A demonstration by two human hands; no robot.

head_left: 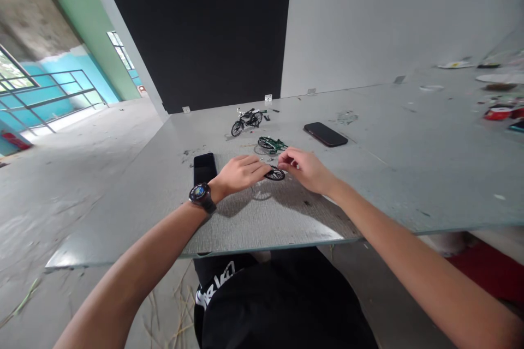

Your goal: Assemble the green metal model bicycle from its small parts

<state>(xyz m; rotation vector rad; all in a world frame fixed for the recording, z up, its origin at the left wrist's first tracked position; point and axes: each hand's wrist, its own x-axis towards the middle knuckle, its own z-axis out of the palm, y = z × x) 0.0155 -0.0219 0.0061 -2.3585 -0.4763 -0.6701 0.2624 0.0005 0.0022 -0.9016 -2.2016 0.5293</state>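
Observation:
My left hand, with a watch on its wrist, has its fingers closed on a small black toy bicycle wheel above the table. Close to the wheel's right side is my right hand, its thumb and fingers curled together in a pinch. Whatever lies in that pinch is too small or hidden to make out. Just beyond both hands a green toy bicycle frame with a wheel lies on the glass. Tiny silvery parts sit between it and my fingers.
A black toy bicycle stands farther back, with small dark pieces beside it. One phone lies to the right, another phone by my left wrist. The glass tabletop ends in front of me; a black panel rises behind.

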